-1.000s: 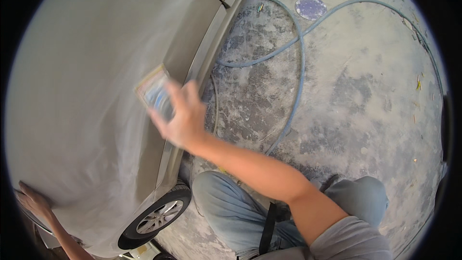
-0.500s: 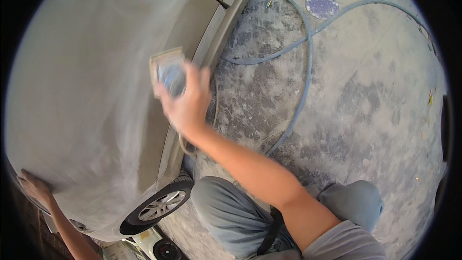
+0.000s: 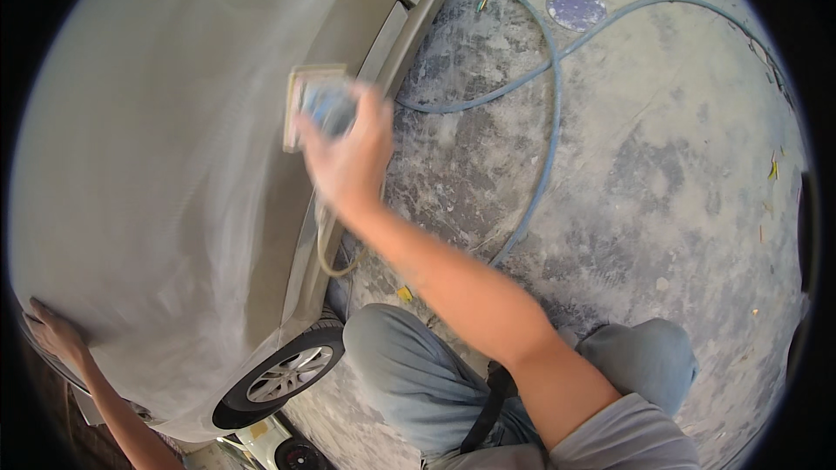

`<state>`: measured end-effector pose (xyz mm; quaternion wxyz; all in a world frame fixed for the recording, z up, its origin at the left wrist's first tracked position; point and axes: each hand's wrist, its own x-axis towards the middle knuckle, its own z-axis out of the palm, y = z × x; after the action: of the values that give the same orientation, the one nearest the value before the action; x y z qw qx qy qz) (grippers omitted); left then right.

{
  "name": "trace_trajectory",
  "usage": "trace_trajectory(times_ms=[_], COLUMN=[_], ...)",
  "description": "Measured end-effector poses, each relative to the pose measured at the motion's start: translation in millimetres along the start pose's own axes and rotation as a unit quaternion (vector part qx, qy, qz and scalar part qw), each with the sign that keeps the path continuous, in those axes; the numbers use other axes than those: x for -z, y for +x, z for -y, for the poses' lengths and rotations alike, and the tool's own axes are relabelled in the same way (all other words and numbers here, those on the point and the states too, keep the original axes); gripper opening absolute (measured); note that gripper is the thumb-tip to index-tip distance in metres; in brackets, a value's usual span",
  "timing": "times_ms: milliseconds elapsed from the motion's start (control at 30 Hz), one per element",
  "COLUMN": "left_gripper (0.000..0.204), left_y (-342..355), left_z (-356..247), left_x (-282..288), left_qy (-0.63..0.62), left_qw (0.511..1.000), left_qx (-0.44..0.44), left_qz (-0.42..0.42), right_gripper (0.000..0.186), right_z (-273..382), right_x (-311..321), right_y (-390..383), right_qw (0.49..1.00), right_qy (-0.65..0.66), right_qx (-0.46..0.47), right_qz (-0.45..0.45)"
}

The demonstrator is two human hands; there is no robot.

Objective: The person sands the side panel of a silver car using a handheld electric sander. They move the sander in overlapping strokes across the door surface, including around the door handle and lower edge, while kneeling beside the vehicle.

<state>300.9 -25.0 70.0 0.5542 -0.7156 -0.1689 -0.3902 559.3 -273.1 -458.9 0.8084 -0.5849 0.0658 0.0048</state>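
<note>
- Head view: we look down on a dull grey car body panel (image 3: 165, 191) that fills the left half of the picture.
- Our right hand (image 3: 344, 157) is closed around a blue sanding block (image 3: 318, 104) with a pale rectangular pad, and presses it flat against the panel near its lower edge; hand and block are blurred.
- Our left hand (image 3: 52, 335) lies open, palm flat on the panel at the far lower left, well apart from the block.
- A blue air hose (image 3: 544, 130) loops over the dusty concrete floor (image 3: 662, 209) to the right of the car.
- A round purple sanding disc (image 3: 575, 7) lies on the floor near the hose.
- A wheel (image 3: 283, 376) shows below the panel, just beside our knee (image 3: 392, 357).
</note>
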Motion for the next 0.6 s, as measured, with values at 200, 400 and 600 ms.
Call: trace_trajectory(times_ms=[200,400,600], left_gripper=[0.093,0.096,0.094], left_y=[1.8,1.0,4.3], left_z=[-2.2,-4.3,-3.3], left_x=[-3.4,-0.5,0.4], left_qy=[-0.03,-0.039,-0.015], left_qw=[0.998,0.995,0.999], left_qx=[0.049,0.086,0.044], left_qz=[0.007,0.031,0.014], right_gripper=[0.061,0.06,0.061], right_z=[-15.2,-17.7,-6.4], right_x=[-7.2,-6.6,-6.3], right_y=[-44.6,-21.7,-44.7], right_qw=[0.998,0.996,0.992], right_qy=[0.044,0.059,0.084], right_qx=[-0.037,-0.03,-0.089], right_qz=[0.011,-0.059,-0.015])
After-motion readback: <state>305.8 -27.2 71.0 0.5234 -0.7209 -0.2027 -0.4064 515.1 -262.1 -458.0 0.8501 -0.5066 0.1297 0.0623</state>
